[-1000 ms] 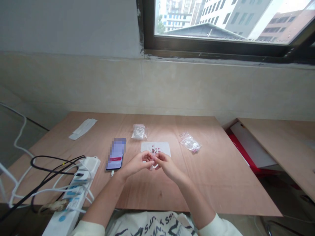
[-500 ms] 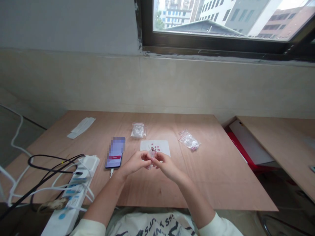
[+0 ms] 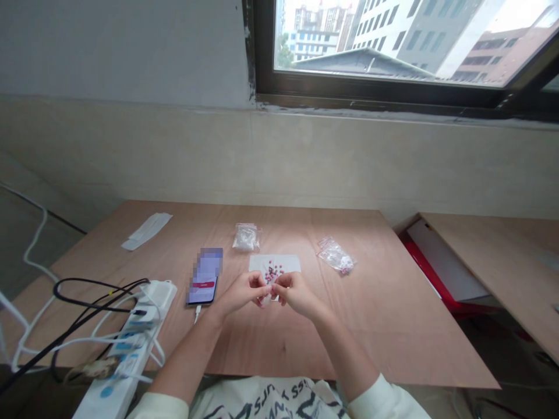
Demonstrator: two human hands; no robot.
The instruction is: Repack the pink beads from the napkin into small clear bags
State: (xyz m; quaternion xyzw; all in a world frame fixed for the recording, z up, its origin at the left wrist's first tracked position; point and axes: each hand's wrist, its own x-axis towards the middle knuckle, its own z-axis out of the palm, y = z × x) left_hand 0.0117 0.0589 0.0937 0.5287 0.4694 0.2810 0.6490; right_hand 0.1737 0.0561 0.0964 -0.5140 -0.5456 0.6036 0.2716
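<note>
- The left hand (image 3: 242,293) and the right hand (image 3: 297,292) meet above the desk (image 3: 375,326), just in front of the person's body
- The fingers (image 3: 262,289) of both hands are narrow, pinched together on a small clear piece (image 3: 267,297); it is too small to tell exactly what it is, maybe a tiny bag or a thread
- Just behind the hands lies a white sheet (image 3: 288,263) with a small heap of pink beads (image 3: 272,271) on it
- Further back there is a clear bag with white content (image 3: 246,237), and to the right another clear bag (image 3: 335,255) with some pink pieces inside
- A phone (image 3: 204,283) lies to the left of the hands, with a white cable at its near end, and a power strip (image 3: 131,343) with many cables is at the left edge of the desk
- In my judgement the work is fine handling of small parts, so it is good to keep the hands low and over the white sheet; a bead that falls will then stay on the sheet and not roll off
- The pinch should be light but firm, and the movements small, because the piece is thin and can slip easily
</note>
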